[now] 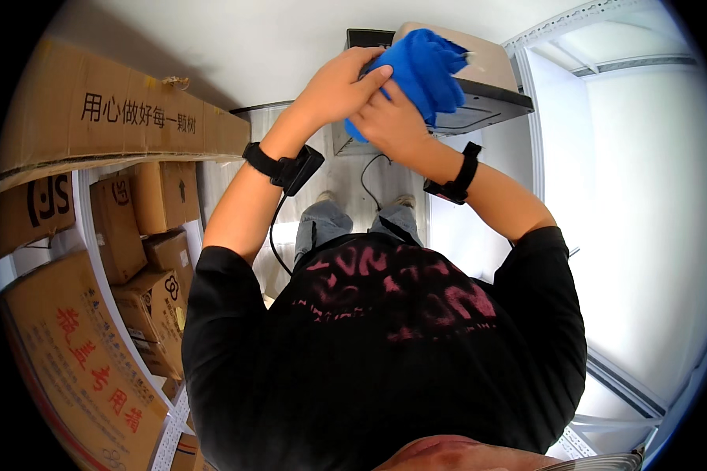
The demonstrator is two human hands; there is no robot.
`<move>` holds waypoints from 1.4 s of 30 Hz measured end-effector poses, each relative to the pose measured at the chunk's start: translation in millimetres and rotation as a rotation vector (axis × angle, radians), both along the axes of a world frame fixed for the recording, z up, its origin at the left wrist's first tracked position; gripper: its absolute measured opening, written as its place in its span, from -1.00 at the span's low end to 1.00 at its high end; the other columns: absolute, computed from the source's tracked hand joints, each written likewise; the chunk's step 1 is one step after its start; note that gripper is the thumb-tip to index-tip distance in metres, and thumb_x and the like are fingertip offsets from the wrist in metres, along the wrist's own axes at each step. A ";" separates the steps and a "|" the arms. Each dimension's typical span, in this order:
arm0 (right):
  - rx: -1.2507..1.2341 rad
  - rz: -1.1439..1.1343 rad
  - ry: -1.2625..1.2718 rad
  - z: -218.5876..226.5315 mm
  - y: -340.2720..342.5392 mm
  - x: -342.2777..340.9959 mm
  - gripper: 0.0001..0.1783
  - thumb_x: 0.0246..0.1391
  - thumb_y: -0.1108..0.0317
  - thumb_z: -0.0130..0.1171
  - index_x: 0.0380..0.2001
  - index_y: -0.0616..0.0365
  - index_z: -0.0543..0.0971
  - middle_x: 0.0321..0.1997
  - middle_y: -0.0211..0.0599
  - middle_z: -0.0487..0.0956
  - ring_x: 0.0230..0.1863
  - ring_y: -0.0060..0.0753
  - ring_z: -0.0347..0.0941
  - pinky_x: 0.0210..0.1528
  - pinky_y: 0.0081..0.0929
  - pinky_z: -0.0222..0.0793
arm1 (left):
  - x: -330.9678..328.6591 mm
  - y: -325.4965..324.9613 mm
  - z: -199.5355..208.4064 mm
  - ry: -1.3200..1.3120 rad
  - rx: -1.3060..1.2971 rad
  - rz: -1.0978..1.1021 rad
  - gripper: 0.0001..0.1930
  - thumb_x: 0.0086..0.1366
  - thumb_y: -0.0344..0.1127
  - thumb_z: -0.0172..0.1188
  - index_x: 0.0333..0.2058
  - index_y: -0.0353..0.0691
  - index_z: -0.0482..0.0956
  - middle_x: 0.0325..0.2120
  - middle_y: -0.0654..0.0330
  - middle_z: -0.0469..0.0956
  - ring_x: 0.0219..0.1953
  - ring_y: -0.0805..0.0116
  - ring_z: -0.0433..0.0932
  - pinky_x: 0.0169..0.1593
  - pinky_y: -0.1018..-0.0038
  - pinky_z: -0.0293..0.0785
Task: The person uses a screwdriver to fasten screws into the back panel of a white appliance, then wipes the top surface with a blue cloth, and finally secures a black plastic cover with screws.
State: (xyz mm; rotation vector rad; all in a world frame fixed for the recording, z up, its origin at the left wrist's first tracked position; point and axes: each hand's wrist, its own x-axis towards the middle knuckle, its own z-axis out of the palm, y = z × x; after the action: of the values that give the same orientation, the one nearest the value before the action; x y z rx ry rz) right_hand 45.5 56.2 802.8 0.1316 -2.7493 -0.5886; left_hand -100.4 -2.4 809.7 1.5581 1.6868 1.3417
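Note:
A bunched, folded blue cloth (428,74) is held up in front of me, with layers fanning out on its right side. My left hand (342,86) is closed on its left edge, thumb lying across the front. Just below and to the right, my right hand (394,124) grips the lower part of the cloth; some of its fingers are hidden behind the left thumb and the fabric. The two hands touch or nearly touch. Behind the cloth stands a beige and black boxy appliance (491,59), partly covered by it.
Shelves of cardboard boxes (153,306) line the left, with a long carton (126,110) on top. A white metal shelf unit (636,204) rises on the right. A black cable (367,179) lies on the wooden floor (271,224) near my feet.

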 end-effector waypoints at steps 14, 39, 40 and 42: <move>0.344 -0.040 -0.496 -101.6 -17.1 -8.1 -0.67 -0.10 0.29 0.04 -0.26 0.15 0.63 -0.10 -0.16 0.56 0.09 -0.13 0.32 0.26 -0.13 0.00 | 17.6 -2.2 24.9 0.259 0.187 0.071 -0.62 0.19 -0.34 0.12 0.00 -0.27 0.44 -0.03 -0.02 0.45 -0.01 -0.03 0.41 0.05 0.29 0.36; -0.349 0.149 -0.232 -186.1 -28.2 33.6 -0.90 -0.29 0.32 0.09 -0.63 0.04 0.56 -0.45 -0.43 0.51 -0.26 -0.36 0.37 0.12 -0.31 0.18 | 41.1 17.9 -17.1 0.126 0.059 0.194 -0.81 0.09 -0.55 0.25 -0.27 -0.31 0.64 -0.23 0.14 0.60 -0.28 0.38 0.60 -0.20 0.54 0.52; -0.504 0.249 -0.235 -161.1 -27.3 43.0 -0.92 -0.28 0.36 0.09 -0.59 0.02 0.54 -0.42 -0.48 0.52 -0.25 -0.38 0.36 0.17 -0.30 0.14 | 38.5 15.9 -16.7 0.123 0.072 0.207 -0.82 0.07 -0.55 0.25 -0.29 -0.31 0.64 -0.24 0.13 0.60 -0.28 0.35 0.60 -0.21 0.53 0.52; -0.716 0.312 -0.158 -127.4 -25.8 67.2 -0.74 -0.34 0.42 0.16 -0.42 0.01 0.56 -0.37 -0.48 0.51 -0.16 -0.36 0.37 0.17 -0.28 0.10 | 40.1 16.8 -15.7 0.095 0.107 0.209 -0.83 0.05 -0.55 0.26 -0.32 -0.29 0.65 -0.26 0.11 0.61 -0.29 0.28 0.61 -0.24 0.51 0.53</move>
State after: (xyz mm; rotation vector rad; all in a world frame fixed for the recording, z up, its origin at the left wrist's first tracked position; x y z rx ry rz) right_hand 112.7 30.5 675.4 0.4315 -2.8166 0.5075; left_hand -60.3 14.4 794.0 1.5609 1.9079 1.5054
